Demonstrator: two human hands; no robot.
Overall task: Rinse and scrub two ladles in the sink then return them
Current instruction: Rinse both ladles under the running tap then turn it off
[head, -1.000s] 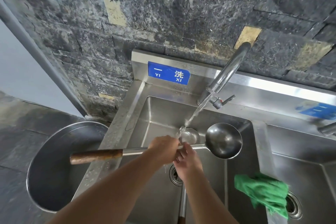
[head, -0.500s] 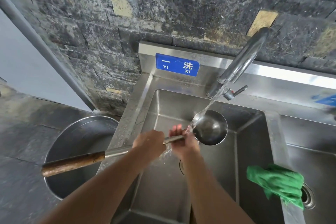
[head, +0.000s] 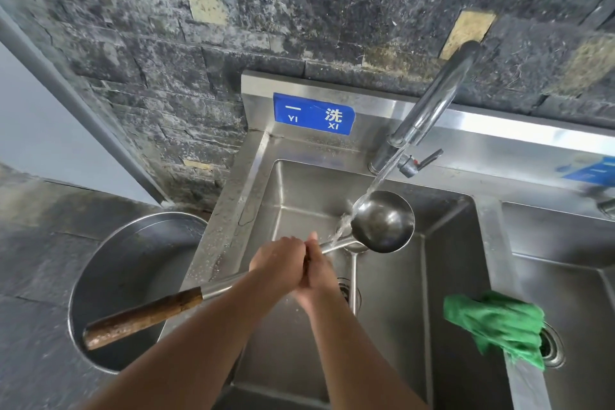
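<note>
Ladle [head: 382, 223], held over the sink [head: 446, 276], wooden handle [head: 143, 319] toward 8 o'clock. The left hand [head: 279, 263] grips the shaft; the right hand [head: 317, 276], its grip also closed round the shaft, has slid back from the bowl to touch it. Water [head: 382, 176] now strikes the bowl's 9 o'clock rim: rinsing proceeds; second ladle [head: 354, 280] lies below.

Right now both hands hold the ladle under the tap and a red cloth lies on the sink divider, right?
No: in the head view the cloth on the sink divider is green. The left hand and right hand do hold the ladle under the tap.
</note>
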